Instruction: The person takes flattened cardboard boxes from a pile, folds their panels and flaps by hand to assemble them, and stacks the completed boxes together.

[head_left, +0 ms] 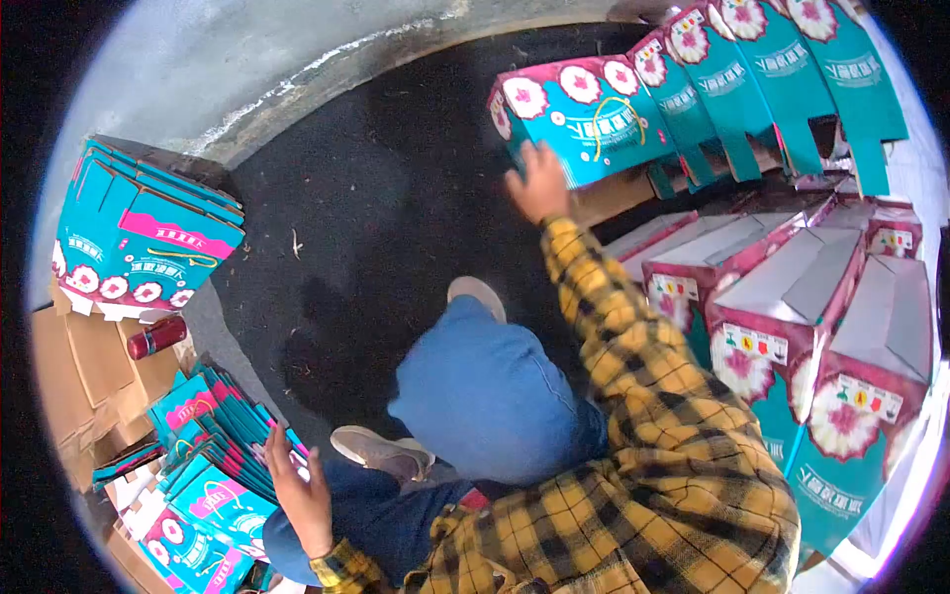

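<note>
At the upper right, my right hand (539,183) touches the lower left corner of a teal and maroon printed box (584,119) with a yellow cord handle. Its fingers are spread, the thumb apart from them, and they do not wrap round the box. Low on the left, my left hand (300,492) is raised with its fingers apart and nothing in it. Beside that hand lies a fanned pile of flat teal cartons (213,426) with pink bands.
Several teal boxes (742,89) stand in a row at the upper right, above closed boxes (782,277). Flat cartons (148,228) are stacked at the left, near a dark red cylinder (156,338) on brown cardboard (84,356). My legs are over the dark floor (366,198).
</note>
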A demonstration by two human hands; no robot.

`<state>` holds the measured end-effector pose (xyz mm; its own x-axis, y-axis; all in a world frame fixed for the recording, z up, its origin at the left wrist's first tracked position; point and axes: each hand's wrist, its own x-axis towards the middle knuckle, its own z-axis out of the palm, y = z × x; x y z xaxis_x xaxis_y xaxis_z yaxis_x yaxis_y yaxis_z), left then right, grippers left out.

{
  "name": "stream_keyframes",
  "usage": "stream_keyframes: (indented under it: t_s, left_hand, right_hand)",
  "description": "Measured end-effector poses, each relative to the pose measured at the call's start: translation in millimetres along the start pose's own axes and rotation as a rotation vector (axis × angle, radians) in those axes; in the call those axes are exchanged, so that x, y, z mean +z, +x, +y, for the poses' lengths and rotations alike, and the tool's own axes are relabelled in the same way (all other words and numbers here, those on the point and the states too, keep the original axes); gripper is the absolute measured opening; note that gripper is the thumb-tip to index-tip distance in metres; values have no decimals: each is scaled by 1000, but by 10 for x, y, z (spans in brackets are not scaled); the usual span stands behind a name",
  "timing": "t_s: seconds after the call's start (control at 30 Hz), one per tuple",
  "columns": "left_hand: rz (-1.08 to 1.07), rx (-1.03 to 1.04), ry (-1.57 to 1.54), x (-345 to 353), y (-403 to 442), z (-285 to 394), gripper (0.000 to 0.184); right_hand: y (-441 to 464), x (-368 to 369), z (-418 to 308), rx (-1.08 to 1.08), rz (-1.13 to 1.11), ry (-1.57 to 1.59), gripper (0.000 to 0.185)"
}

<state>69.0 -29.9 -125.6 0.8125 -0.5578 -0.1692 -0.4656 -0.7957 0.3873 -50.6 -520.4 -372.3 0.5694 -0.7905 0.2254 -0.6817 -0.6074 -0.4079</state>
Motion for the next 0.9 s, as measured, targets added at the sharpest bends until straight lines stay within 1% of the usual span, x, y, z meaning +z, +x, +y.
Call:
stream_keyframes:
  t_s: [0.03,0.07,0.1,0.13,0.2,0.23,0.27,0.3,0.33,0.37,0.43,0.47,0.53,0.57,0.6,0.63,0.67,0.7,0.77,0.8,0.83,0.9]
  left_hand:
    - [-18,4,-3,1,1,63,53]
    - [-71,-14,-35,-19,-14,138,53]
    - [-123,-34,-66,-39,-25,188,53]
    - [-122,-35,-83,-51,-28,209,52]
    - [-125,2,-31,-57,-63,202,52]
    - [-117,39,18,-59,-79,193,52]
    - [-150,29,47,-68,-97,186,52]
    - [-149,31,46,-60,-126,149,52]
    - [-170,47,102,-47,-150,97,51]
    - [-191,63,159,-43,-170,66,51]
    - [-185,69,146,-41,-194,61,51]
    - [-181,72,132,-37,-201,62,51]
    - [-188,64,119,-53,-205,82,51]
    - [-198,54,109,-53,-205,97,51]
    - [-217,21,94,-45,-212,93,51]
    - [-223,30,85,-31,-215,83,51]
    - [-225,35,102,-20,-219,70,51]
    - [-226,38,122,-12,-218,63,51]
    - [-224,78,123,-2,-210,64,50]
    - [-232,89,135,4,-204,62,51]
    - [-238,99,147,10,-198,60,51]
    - [-240,105,140,38,-188,57,51]
  right_hand:
    - [-261,-40,-150,-69,-23,102,55]
    - [-600,17,-259,-108,-50,104,48]
    - [-995,75,-305,-94,-86,138,48]
    - [-1394,171,-266,-72,-167,163,49]
    - [-2099,232,-44,5,-422,116,48]
    - [-2237,60,1,117,-633,56,48]
    - [-2456,96,191,206,-712,-52,49]
    - [-2645,137,400,333,-705,-82,49]
    - [-2683,100,522,492,-724,-104,53]
    - [-2749,184,728,528,-729,-187,57]
    - [-2831,131,1015,600,-658,-97,60]
    - [-2873,138,1051,601,-655,-99,60]
    - [-2906,38,1083,701,-677,-139,61]
    - [-2919,-7,1108,707,-670,-148,61]
    - [-2937,-39,1114,699,-746,-163,62]
    - [-2947,-104,1106,693,-822,-175,62]
    - [-3000,-130,1135,646,-819,-167,63]
    - [-3025,-126,1195,652,-816,-172,63]
    - [-3091,-91,1286,569,-782,-67,64]
    - [-2907,-314,1103,653,-886,-53,65]
    - [-2977,-250,1209,658,-883,-53,65]
    - [-3085,-158,1345,550,-770,28,66]
